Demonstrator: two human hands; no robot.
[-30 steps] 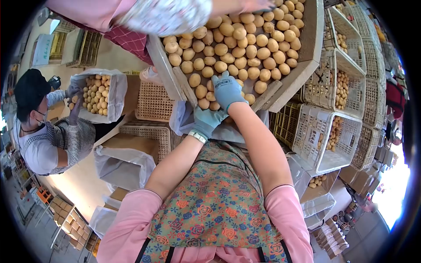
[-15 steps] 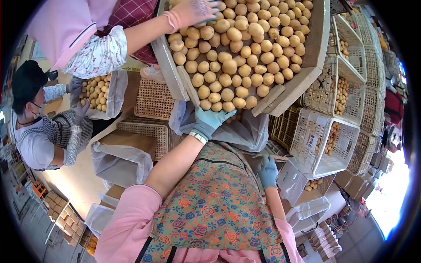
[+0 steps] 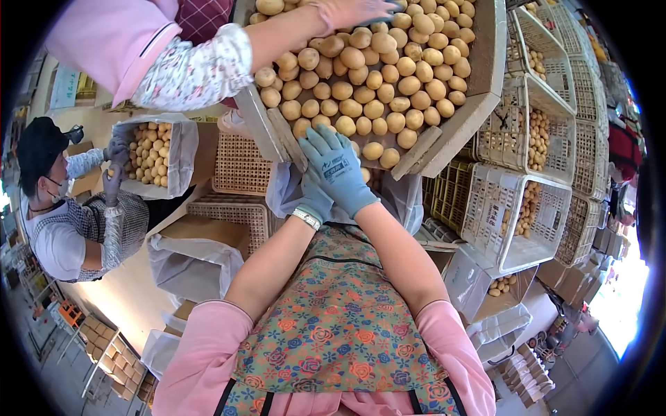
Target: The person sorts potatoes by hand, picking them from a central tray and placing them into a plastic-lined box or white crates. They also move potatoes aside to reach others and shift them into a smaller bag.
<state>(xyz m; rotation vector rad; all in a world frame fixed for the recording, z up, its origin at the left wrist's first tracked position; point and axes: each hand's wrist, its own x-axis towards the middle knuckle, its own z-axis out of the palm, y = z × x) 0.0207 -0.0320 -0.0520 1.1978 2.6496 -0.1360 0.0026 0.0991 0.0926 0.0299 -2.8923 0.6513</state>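
Note:
Round yellow-brown fruits (image 3: 374, 109) lie spread over a wooden-edged sorting tray (image 3: 461, 128). My right hand (image 3: 338, 170), in a light blue glove, is at the tray's front opening, fingers stretched out and touching the nearest fruits; nothing is held in it. Just left of it and partly under it is my left hand (image 3: 313, 199), also gloved, with a watch at the wrist; its fingers are mostly hidden behind the right hand. A plastic-lined container (image 3: 409, 204) sits below the opening, with a few fruits showing near its top.
A co-worker's gloved hand (image 3: 357, 10) reaches over the tray from the upper left. Another person (image 3: 66, 225) at the left handles a lined box (image 3: 184, 149) of fruits. White plastic crates (image 3: 489, 218) with fruits are stacked at the right. A lined carton (image 3: 194, 263) stands at lower left.
My right hand has moved up and left from beside the lower right carton to the tray opening. My left hand has drawn back slightly. The co-worker's arm has shifted right.

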